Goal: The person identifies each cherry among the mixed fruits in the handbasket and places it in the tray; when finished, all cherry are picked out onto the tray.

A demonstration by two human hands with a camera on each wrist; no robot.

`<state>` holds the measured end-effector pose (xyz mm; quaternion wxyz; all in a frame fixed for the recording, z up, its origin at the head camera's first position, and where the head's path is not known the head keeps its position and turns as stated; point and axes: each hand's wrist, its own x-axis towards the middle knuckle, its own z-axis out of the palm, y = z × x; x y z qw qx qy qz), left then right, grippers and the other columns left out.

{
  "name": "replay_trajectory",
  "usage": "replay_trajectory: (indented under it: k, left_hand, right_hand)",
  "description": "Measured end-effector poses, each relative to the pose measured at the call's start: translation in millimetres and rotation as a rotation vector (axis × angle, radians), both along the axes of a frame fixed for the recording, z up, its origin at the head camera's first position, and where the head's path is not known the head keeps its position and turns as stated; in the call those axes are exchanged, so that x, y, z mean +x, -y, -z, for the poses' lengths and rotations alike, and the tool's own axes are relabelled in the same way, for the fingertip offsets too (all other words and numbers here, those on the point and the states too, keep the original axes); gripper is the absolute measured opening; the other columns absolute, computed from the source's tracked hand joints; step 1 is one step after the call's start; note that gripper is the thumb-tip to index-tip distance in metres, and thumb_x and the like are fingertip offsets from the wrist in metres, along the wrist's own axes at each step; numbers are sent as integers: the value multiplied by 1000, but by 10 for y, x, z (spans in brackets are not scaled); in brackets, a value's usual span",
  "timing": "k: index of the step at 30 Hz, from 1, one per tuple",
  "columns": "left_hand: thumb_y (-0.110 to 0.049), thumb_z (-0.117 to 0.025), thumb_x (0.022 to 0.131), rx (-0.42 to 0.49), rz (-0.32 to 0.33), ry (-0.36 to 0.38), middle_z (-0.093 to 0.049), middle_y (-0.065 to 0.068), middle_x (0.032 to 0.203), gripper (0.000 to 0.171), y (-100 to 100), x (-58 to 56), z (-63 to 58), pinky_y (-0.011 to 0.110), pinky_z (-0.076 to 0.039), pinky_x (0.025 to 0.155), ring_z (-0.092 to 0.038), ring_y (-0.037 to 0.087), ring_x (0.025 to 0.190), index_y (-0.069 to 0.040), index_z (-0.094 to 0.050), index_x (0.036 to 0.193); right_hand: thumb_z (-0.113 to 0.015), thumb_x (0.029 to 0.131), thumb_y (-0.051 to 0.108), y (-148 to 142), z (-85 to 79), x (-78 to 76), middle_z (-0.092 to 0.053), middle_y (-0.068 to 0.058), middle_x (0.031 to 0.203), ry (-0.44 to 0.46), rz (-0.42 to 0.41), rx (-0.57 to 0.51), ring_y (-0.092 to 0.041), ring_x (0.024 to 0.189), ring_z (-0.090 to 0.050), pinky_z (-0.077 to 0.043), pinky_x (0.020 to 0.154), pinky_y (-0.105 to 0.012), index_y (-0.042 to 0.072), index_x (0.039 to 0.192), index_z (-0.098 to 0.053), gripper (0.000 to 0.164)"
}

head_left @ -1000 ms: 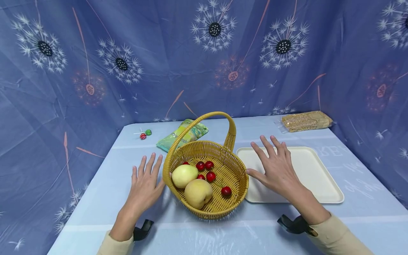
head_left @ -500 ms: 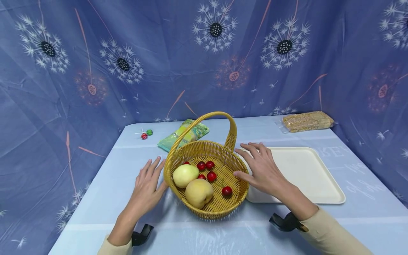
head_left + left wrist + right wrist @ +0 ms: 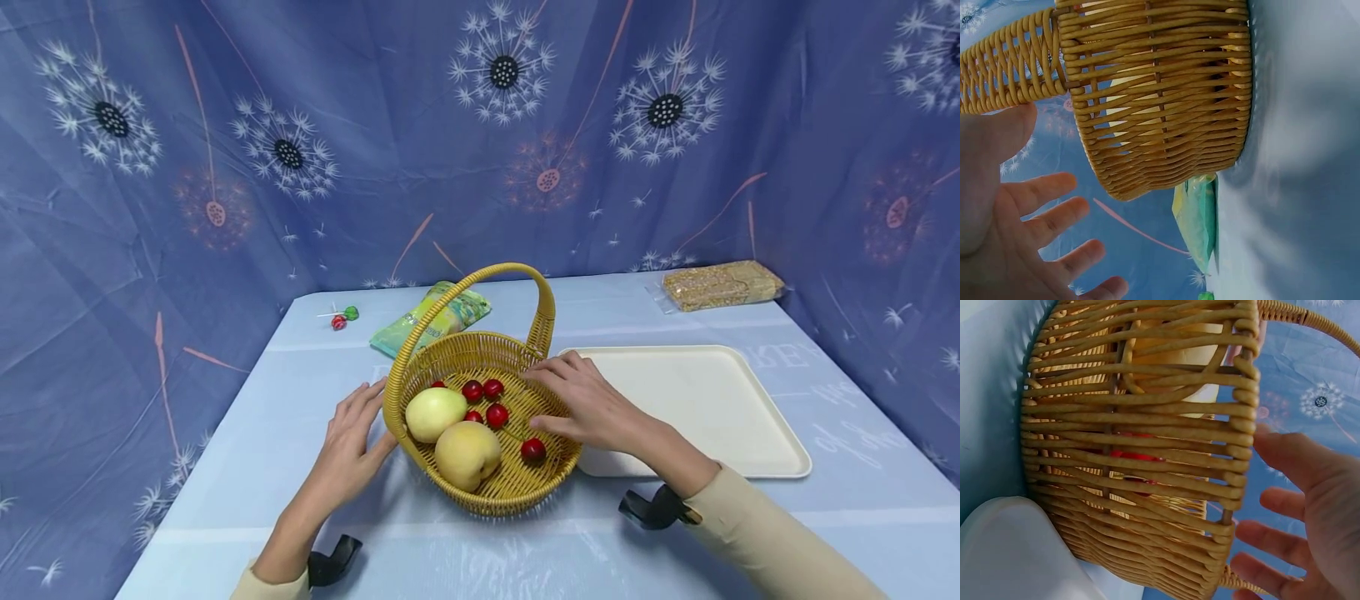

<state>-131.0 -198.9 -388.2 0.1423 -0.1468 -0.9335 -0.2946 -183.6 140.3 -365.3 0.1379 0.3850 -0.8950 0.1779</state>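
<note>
A wicker basket point(image 3: 487, 502) with a tall arched handle stands mid-table. Inside lie a pale green-yellow pear-like fruit point(image 3: 435, 414), a yellow peach-like fruit point(image 3: 467, 456) and several dark red cherries point(image 3: 497, 416). At the basket's left side is my left hand point(image 3: 347, 454), fingers spread; in the left wrist view its thumb point(image 3: 1019, 128) is against or very close to the handle's base. My right hand point(image 3: 588, 408) hovers over the right rim, fingers loosely bent above the cherries and gripping nothing. The right wrist view shows its fingers point(image 3: 1272, 544) beside the rim.
A cream tray point(image 3: 720, 417) lies right of the basket, partly under the right forearm. Behind are a green-yellow packet point(image 3: 431, 321), two lollipops point(image 3: 343, 317) and a clear-wrapped golden-brown block point(image 3: 722, 286). A blue dandelion-print curtain point(image 3: 375, 125) borders the table.
My right hand has moved left from over the tray to over the basket's right rim, its fingers bending more. My left hand has shifted slightly closer to the basket. The basket has stayed put.
</note>
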Motion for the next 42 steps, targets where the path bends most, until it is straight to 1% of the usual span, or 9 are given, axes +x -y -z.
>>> replay_trajectory:
  k: [4, 9, 19, 25, 28, 30, 33, 37, 42]
  left_hand:
    - [-30, -66, 87, 30, 29, -16, -42, 9, 146, 54, 23, -15, 20, 64, -22, 103, -27, 39, 138, -19, -48, 138]
    - [-29, -67, 86, 37, 37, -37, -48, 11, 140, 51, 39, -26, 40, 61, -24, 102, -32, 40, 135, -15, -53, 134]
    - [-25, -71, 83, 62, 19, 11, -52, 13, 136, 50, 40, -42, 41, 63, -24, 102, -33, 41, 134, -12, -57, 130]
    - [-25, -73, 81, 71, 29, 6, -54, 14, 134, 50, 44, -68, 64, 64, -25, 102, -35, 42, 133, -8, -60, 126]
    - [-25, -74, 80, 75, 20, 20, -53, 13, 134, 49, 45, -76, 78, 63, -24, 103, -34, 41, 133, -8, -61, 124]
    - [-24, -75, 79, 78, 13, 30, -54, 12, 134, 49, 43, -80, 86, 63, -24, 103, -34, 41, 134, -8, -61, 123]
    - [-22, -76, 79, 85, 7, 35, -54, 12, 134, 47, 36, -86, 96, 63, -24, 103, -34, 41, 133, -9, -62, 122]
    - [-22, -76, 78, 97, 0, 37, -54, 11, 133, 45, 23, -93, 100, 64, -23, 104, -35, 41, 133, -9, -63, 119]
    - [-24, -76, 78, 103, -14, 50, -54, 11, 134, 45, 7, -97, 89, 64, -22, 104, -34, 41, 134, -9, -62, 118]
  right_hand:
    - [-70, 81, 41, 17, 13, -37, -59, 0, 123, 77, -41, 25, -17, 103, -48, -39, 84, -35, 16, 127, -57, 54]
    - [-73, 80, 35, 34, 20, -71, -58, -2, 125, 174, -93, 64, -21, 113, -49, -40, 94, -43, 16, 126, -57, 52]
    - [-74, 80, 32, 101, 47, -147, -61, 1, 117, 282, -194, 152, -18, 108, -48, -40, 95, -41, 16, 122, -61, 47]
    - [-73, 81, 33, 157, 49, -169, -61, 3, 120, 377, -213, 216, -18, 112, -49, -41, 96, -42, 18, 121, -62, 45]
    - [-74, 81, 32, 180, 54, -178, -61, 5, 122, 418, -221, 241, -17, 115, -49, -38, 102, -43, 19, 122, -62, 44]
    - [-74, 80, 31, 200, 64, -185, -61, 5, 123, 430, -230, 264, -18, 118, -48, -34, 108, -44, 20, 121, -62, 44]
    - [-74, 80, 31, 225, 82, -190, -61, 5, 123, 427, -238, 312, -17, 120, -49, -35, 108, -43, 21, 121, -63, 44]
    - [-74, 79, 31, 243, 102, -198, -62, 8, 119, 417, -248, 360, -12, 113, -50, -44, 95, -35, 23, 118, -64, 41]
    - [-74, 79, 29, 253, 96, -194, -62, 12, 117, 436, -258, 381, -10, 111, -51, -44, 92, -32, 25, 115, -65, 37]
